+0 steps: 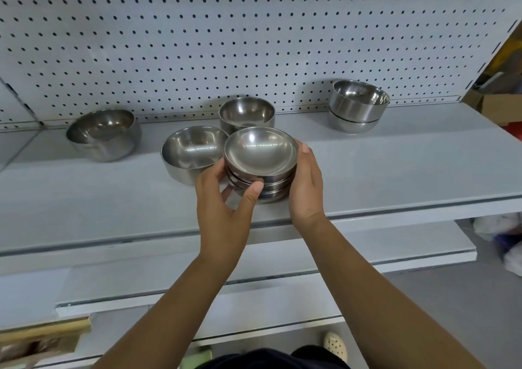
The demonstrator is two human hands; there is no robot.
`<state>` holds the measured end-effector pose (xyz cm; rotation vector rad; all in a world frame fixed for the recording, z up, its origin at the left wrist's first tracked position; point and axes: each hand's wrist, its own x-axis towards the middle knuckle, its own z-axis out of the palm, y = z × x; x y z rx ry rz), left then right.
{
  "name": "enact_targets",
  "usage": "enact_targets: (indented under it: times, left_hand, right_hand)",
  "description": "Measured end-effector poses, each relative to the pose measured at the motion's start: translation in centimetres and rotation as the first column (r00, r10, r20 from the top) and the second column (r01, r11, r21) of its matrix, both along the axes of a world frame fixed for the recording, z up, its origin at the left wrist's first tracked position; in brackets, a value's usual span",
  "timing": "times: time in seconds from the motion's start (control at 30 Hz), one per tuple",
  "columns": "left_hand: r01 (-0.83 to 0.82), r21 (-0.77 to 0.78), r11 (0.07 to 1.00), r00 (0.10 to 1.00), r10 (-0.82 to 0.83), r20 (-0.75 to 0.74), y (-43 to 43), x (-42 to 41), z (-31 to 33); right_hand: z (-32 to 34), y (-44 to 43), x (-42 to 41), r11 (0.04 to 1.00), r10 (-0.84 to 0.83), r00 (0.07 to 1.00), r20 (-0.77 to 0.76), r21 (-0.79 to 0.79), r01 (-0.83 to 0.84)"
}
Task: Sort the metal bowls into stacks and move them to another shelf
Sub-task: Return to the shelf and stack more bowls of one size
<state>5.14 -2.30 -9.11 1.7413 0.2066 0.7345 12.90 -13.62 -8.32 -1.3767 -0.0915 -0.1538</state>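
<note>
A stack of shallow metal bowls (261, 154) sits in the middle of the grey shelf (395, 165). My left hand (226, 199) grips its left side with thumb and fingers curled around the rims. Against the stack's right side, my right hand (306, 182) wraps round it too. Just left of the stack stands a single deeper bowl (192, 150), and another deep bowl (245, 113) is behind it. A large bowl (104, 133) stands tilted at the far left. A two-bowl stack (357, 104) is at the back right.
A white pegboard wall (254, 35) backs the shelf. Lower grey shelves (395, 250) step out below its front edge. Cardboard boxes (500, 109) stand past the right end. A wooden-edged box (42, 337) sits at the bottom left.
</note>
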Motion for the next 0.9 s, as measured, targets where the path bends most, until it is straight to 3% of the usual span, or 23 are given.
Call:
enact_targets:
  times: [0.53,0.6,0.73,0.9]
  left_hand:
    - [0.074,-0.019,0.997,0.996,-0.075,-0.043,-6.3,5.2,0.6]
    - [0.089,-0.012,0.996,0.993,-0.090,-0.075,-7.0,6.0,0.8]
    - [0.144,-0.029,0.989,0.978,-0.146,-0.148,-7.9,7.0,1.4]
    - [0.132,-0.060,0.989,0.980,-0.139,-0.142,-9.6,7.6,1.2]
  right_hand:
    - [0.5,-10.0,5.6,0.953,0.178,0.984,-0.005,-0.250,-0.173]
    - [0.8,-11.4,6.9,0.949,0.116,0.993,0.036,-0.300,-0.100]
    - [1.8,-14.1,11.2,0.887,-0.225,0.960,0.168,-0.373,0.274]
    - [2.2,-17.1,15.8,0.846,-0.107,0.994,0.027,-0.523,0.105]
